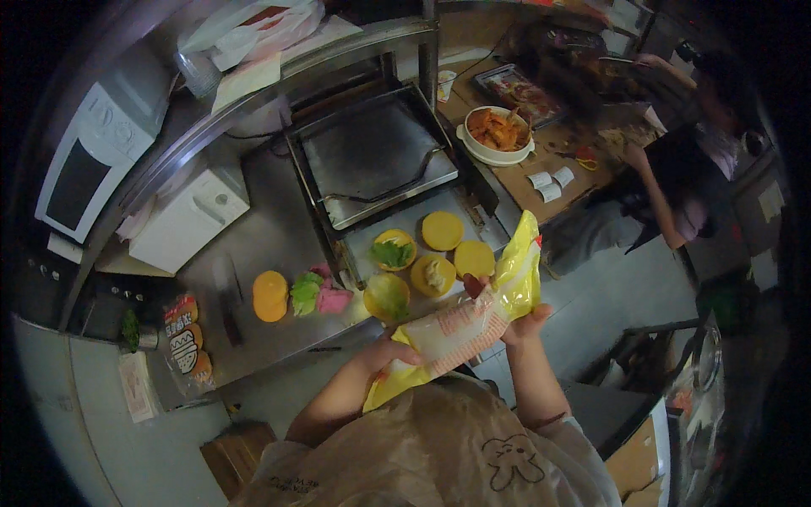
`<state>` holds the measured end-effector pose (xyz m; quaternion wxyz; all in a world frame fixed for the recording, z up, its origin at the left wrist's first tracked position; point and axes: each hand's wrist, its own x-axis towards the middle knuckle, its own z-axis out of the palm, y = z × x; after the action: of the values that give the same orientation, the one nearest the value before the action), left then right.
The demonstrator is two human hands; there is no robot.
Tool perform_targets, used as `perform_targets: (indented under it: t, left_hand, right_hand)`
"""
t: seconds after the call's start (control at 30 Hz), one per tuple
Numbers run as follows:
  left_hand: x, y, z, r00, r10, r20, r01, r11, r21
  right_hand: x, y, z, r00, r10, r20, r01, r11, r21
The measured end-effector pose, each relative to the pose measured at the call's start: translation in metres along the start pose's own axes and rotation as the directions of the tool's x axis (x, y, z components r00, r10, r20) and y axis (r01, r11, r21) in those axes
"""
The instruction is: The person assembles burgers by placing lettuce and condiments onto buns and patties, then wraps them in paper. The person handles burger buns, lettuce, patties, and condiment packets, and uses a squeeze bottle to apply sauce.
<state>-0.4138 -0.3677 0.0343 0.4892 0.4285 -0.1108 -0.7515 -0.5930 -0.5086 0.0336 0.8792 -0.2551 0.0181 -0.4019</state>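
A yellow plastic pouch (459,333) with a clear, red-printed panel and pale contents lies slantwise across both hands. My left hand (394,353) grips its lower left end; my right hand (527,324) holds the upper right part near the twisted yellow end. Just beyond it, yellow bun halves lie on a metal surface. One bun half (432,276) carries a pale dollop of sauce. Green lettuce lies on another bun half (393,248) and on the nearest one (386,296). Two bun halves (442,231) (474,258) at the right look bare.
Behind the buns stands a flat press grill (380,152) with a bar handle. Leftward lie round orange-yellow pieces (270,296), lettuce (307,293), pink slices (334,300), a knife (229,310) and packaged buns (187,345). A person (671,165) works at the right, beside a white pot (497,136) of food.
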Motion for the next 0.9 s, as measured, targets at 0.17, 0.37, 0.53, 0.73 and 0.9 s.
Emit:
perform_targets:
  t: [0.17, 0.37, 0.53, 0.73, 0.9]
  left_hand:
    - [0.001, -0.005, 0.004, 0.997, -0.058, 0.054, 0.052, 0.993, 0.105]
    - [0.010, -0.018, 0.025, 0.994, -0.084, 0.064, 0.080, 0.996, 0.049]
    - [0.046, -0.045, 0.038, 0.954, -0.300, -0.019, 0.300, 0.954, -0.021]
    - [0.078, -0.077, 0.026, 0.935, -0.353, -0.033, 0.346, 0.929, -0.131]
    - [0.087, -0.080, 0.018, 0.942, -0.336, 0.002, 0.332, 0.930, -0.159]
  right_hand:
    - [0.009, -0.007, -0.039, 0.982, -0.010, 0.189, -0.023, 0.984, 0.175]
    - [0.003, -0.021, -0.046, 0.934, 0.033, -0.356, -0.056, 0.997, -0.053]
    - [0.007, -0.014, -0.088, 0.717, 0.053, -0.695, -0.380, 0.865, -0.327]
    - [0.010, 0.005, -0.128, 0.623, -0.023, -0.782, -0.643, 0.555, -0.528]
    - [0.020, 0.008, -0.125, 0.619, 0.005, -0.786, -0.674, 0.518, -0.528]
